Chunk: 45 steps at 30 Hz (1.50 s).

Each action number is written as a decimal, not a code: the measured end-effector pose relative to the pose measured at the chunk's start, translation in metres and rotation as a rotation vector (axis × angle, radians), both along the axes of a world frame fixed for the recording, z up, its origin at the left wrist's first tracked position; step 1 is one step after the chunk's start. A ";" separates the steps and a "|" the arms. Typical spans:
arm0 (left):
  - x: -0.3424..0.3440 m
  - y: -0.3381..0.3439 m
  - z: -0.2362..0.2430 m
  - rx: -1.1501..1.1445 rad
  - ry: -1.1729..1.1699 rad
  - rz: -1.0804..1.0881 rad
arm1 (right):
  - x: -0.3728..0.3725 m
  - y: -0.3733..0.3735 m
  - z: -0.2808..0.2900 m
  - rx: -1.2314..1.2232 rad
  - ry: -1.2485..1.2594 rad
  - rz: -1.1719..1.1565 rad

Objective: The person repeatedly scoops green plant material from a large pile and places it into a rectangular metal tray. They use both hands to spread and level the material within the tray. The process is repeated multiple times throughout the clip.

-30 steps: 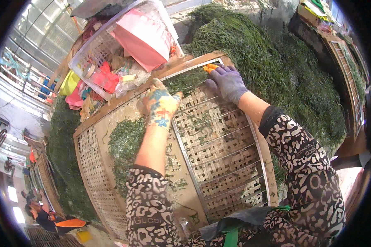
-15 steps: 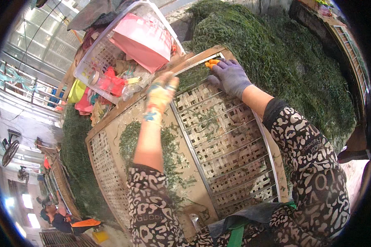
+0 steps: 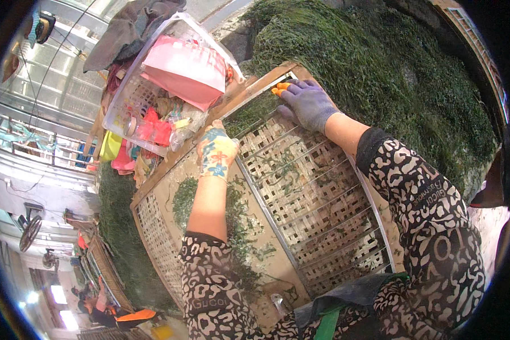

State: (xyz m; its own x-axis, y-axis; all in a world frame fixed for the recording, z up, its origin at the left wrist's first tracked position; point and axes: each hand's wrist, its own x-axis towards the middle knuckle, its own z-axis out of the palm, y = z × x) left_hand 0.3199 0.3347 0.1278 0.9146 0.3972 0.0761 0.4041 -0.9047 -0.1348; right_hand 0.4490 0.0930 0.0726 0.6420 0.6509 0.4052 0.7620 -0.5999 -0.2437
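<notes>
My left hand (image 3: 216, 152), in a pale flower-patterned glove, is closed beside the upper left corner of a metal frame (image 3: 264, 218) with several crossbars. Its fingers are mostly hidden, so what they hold cannot be made out. My right hand (image 3: 310, 106), in a purple glove with orange fingertips, lies at the frame's far right, fingers stretched and thumb apart. Those fingertips touch green seaweed (image 3: 255, 116) spread in the farthest section. Beneath the frame is a woven lattice mat (image 3: 309, 192) with stray strands. A small seaweed clump (image 3: 184, 199) lies left of the frame, on a tan board (image 3: 275, 280).
A big seaweed heap (image 3: 351, 51) rises beyond the board's wooden edge (image 3: 153, 180). At the far left a white plastic basket (image 3: 119, 116) holds a pink bag (image 3: 184, 71) and colourful odds and ends. Another person (image 3: 99, 303) is in the distance at lower left.
My left hand, blurred before, has come nearer to me and now is closed beside the frame's corner. The right hand stays at the far section. The whole view has shifted slightly.
</notes>
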 end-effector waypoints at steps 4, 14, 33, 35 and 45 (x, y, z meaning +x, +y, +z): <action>0.012 0.034 0.014 -0.452 0.045 -0.030 | -0.001 0.000 0.001 0.031 -0.035 0.004; 0.001 0.023 0.025 -0.787 -0.415 0.044 | 0.000 0.000 -0.001 0.031 -0.026 -0.008; 0.009 0.037 0.016 -1.366 -0.228 0.354 | 0.003 0.001 -0.006 0.058 -0.040 0.004; 0.012 0.036 0.028 -1.490 -0.352 0.430 | 0.003 0.001 -0.006 0.061 -0.034 0.009; 0.010 0.027 0.025 -1.081 -0.349 0.123 | 0.000 -0.001 0.000 0.021 -0.014 -0.007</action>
State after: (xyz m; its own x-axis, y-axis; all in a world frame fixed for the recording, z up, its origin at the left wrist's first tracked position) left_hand 0.3297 0.3619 0.1528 0.8613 0.4941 -0.1180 0.3604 -0.4306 0.8275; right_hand 0.4491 0.0920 0.0729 0.6409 0.6377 0.4273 0.7611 -0.6004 -0.2454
